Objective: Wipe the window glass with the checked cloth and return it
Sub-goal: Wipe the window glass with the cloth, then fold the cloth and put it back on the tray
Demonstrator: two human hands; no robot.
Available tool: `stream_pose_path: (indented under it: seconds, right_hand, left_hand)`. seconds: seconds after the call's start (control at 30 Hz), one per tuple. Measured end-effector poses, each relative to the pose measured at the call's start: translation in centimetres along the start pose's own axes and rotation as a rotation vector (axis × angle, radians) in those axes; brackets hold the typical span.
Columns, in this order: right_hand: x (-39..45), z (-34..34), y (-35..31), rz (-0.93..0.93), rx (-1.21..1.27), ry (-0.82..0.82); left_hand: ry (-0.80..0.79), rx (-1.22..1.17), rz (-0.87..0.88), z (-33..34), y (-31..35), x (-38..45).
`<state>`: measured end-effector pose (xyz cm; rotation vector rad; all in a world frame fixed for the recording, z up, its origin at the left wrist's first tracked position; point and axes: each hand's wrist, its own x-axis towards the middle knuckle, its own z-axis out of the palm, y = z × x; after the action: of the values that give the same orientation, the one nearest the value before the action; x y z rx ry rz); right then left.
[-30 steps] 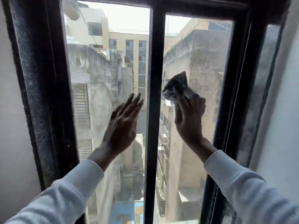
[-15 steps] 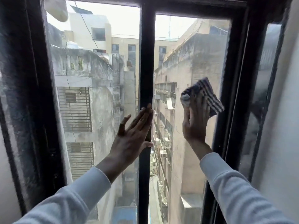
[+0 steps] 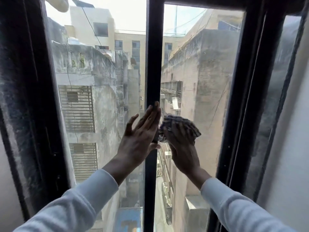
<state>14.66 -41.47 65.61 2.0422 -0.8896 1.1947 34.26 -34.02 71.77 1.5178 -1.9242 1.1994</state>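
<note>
- The dark outer frame [image 3: 25, 97] fills the 9 o'clock side of the view, dusty and streaked, with the left pane [image 3: 100, 81] just inside it.
- The left hand [image 3: 140, 138] lies flat and open near the centre, fingers straight and together. The palm is on the left pane and the fingertips overlap the middle bar [image 3: 153, 64]. It grips nothing. Compared with a second ago it has slid toward 3 o'clock, from the pane onto the bar, so I judge it to be steadying the person, not wiping.
- The checked cloth [image 3: 179, 127] sits bunched against the right pane [image 3: 200, 81], just beside the middle bar and close to the left fingertips.
- The right hand [image 3: 182, 148] presses the cloth to the glass at about 4 o'clock from the centre. Its fingers are spread over the cloth and curled into it, holding it.
- Half a second ago the cloth was over at the 3 o'clock edge of this pane by the right frame [image 3: 242, 97]. Now it is at the pane's 9 o'clock edge, so one sideways stroke has crossed the glass.
- By my reading the wiping is in full swing. The pane below the hands at 6 o'clock looks not yet covered, and putting the cloth back is still to come.
</note>
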Motion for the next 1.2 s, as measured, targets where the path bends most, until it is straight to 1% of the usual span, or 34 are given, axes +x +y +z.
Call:
stream_pose_path:
  seconds: [0.03, 0.07, 0.1, 0.13, 0.17, 0.2, 0.23, 0.27, 0.33, 0.37, 0.4, 0.47, 0.5, 0.53, 0.57, 0.63, 0.7, 0.73, 0.77, 0.8, 0.83, 0.87, 0.9, 0.93, 1.03, 1.1, 1.2]
  right_hand:
    - [2.1, -1.0, 1.8, -0.073, -0.044, 0.017]
    - [3.9, -1.7, 3.9, -0.054, -0.06, 0.063]
    - [5.0, -2.5, 5.6, 0.049, -0.045, 0.134]
    - [4.9, -3.3, 5.9, 0.223, -0.004, 0.216]
    - [3.4, -3.3, 4.9, 0.429, 0.044, 0.266]
    - [1.5, -2.6, 2.8, 0.563, 0.065, 0.301]
    - [-0.1, -1.8, 0.1, 0.598, 0.046, 0.275]
    - [-0.9, -1.4, -1.6, 0.561, 0.007, 0.224]
    - [1.5, -2.4, -1.5, 0.413, -0.07, 0.185]
    - [3.6, -3.6, -0.4, 0.409, -0.105, 0.206]
    - [5.6, -5.1, 0.9, 0.464, -0.133, 0.264]
    - [8.1, -7.1, 1.7, 0.686, -0.164, 0.378]
    - [8.1, -7.3, 0.7, 0.756, -0.172, 0.372]
    - [7.6, -7.1, -0.7, 0.756, -0.167, 0.334]
    - [7.1, -7.0, -2.2, 0.709, -0.106, 0.255]
    - [6.6, -7.8, -4.2, 0.651, 0.154, 0.043]
    - [7.2, -10.1, -4.5, 0.709, 0.5, -0.165]
    - [7.6, -11.1, -4.7, 0.75, 0.645, -0.248]
    - [7.6, -11.9, -4.8, 0.789, 0.737, -0.284]
    - [7.5, -12.4, -5.3, 0.826, 0.815, -0.268]
    - [7.1, -12.8, -5.8, 0.876, 0.89, -0.222]
    - [6.6, -13.2, -6.2, 0.926, 0.974, -0.16]
    - [5.9, -13.5, -6.6, 0.972, 1.075, -0.112]
    - [5.1, -14.1, -6.7, 1.006, 1.17, -0.072]
    - [1.9, -17.1, -7.5, 1.061, 1.365, 0.049]
    - [-1.4, -19.4, -7.9, 1.085, 1.362, 0.1]
    - [-8.8, -23.0, -8.7, 1.198, 1.21, 0.073]
  left_hand:
    - [0.009, -0.003, 0.004, -0.1, -0.1, 0.0]
    - [0.023, 0.0, 0.005, 0.0, -0.2, 0.0]
    - [0.033, 0.005, 0.008, 0.1, -0.5, 0.0]
    - [0.028, 0.003, 0.017, 0.0, -0.8, 0.0]
    - [0.011, 0.001, 0.034, -0.2, -1.0, 0.0]
    - [0.0, 0.004, 0.042, -0.2, -1.0, 0.0]
    - [-0.004, 0.014, 0.036, -0.2, -1.0, 0.0]
    - [-0.005, 0.013, 0.026, -0.2, -0.8, -0.1]
    - [-0.015, -0.017, 0.022, -0.6, -0.6, 0.0]
    - [-0.02, -0.034, 0.03, -0.6, -0.6, 0.0]
    - [-0.024, -0.043, 0.036, -0.6, -0.7, 0.0]
    - [-0.026, -0.073, 0.051, -0.6, -1.1, -0.1]
    - [-0.031, -0.103, 0.057, -0.7, -1.1, -0.1]
    - [-0.029, -0.128, 0.052, -0.9, -1.0, -0.3]
    - [-0.026, -0.143, 0.039, -1.0, -0.8, -0.2]
    - [-0.014, -0.226, 0.028, -1.6, -0.5, -0.1]
    - [0.024, -0.491, 0.003, -2.3, 0.1, 0.1]
    - [0.073, -0.659, -0.051, -2.6, 0.4, 0.2]
    - [0.143, -0.812, -0.136, -2.9, 0.8, 0.1]
    - [0.215, -0.951, -0.255, -3.2, 1.3, -0.2]
    - [0.259, -1.094, -0.385, -3.6, 1.8, -0.5]
    - [0.249, -1.239, -0.509, -4.1, 2.4, -0.9]
    - [0.18, -1.378, -0.612, -4.6, 3.0, -1.4]
    - [0.073, -1.522, -0.677, -5.1, 3.7, -1.9]
    - [-0.244, -1.933, -0.754, -6.6, 6.5, -4.0]
    - [-0.399, -2.064, -0.792, -7.8, 8.4, -5.9]
    - [-0.553, -2.114, -0.895, -8.6, 13.0, -9.8]
